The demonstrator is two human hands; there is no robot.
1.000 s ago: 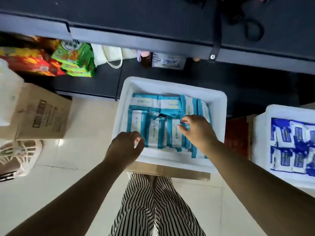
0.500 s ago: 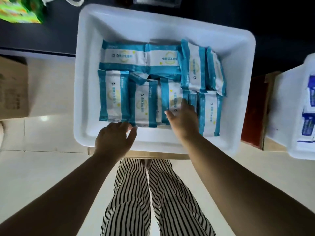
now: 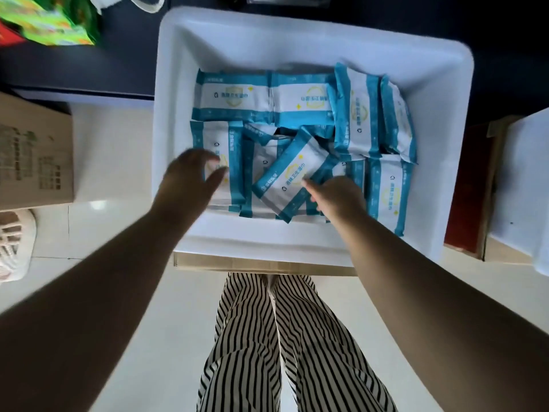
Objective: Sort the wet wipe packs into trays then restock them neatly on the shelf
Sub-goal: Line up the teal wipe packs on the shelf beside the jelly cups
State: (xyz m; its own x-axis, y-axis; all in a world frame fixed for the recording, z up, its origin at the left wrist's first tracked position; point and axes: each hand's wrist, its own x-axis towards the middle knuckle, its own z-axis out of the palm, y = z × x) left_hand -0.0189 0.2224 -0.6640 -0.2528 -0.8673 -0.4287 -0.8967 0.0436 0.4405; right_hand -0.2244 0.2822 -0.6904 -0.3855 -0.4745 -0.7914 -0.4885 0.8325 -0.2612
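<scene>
A white tray (image 3: 297, 46) in front of me holds several teal-and-white wet wipe packs lying in rows. One pack (image 3: 289, 176) is tilted up at an angle above the others; my right hand (image 3: 338, 196) pinches its near right edge. My left hand (image 3: 190, 179), blurred by motion, hovers over the left row of packs (image 3: 234, 141) with fingers spread and nothing in it. Two packs (image 3: 359, 111) stand on edge at the tray's right.
The tray rests on a cardboard box (image 3: 261, 266). A dark shelf (image 3: 89, 69) lies behind it with green snack bags (image 3: 50, 28). A cardboard carton (image 3: 32, 150) stands left; a red box (image 3: 469, 185) and another white tray (image 3: 525, 179) stand right.
My right hand has lifted one pack out of the near row and tilted it. My left hand has moved from the tray's near rim up over the left packs. The view came closer.
</scene>
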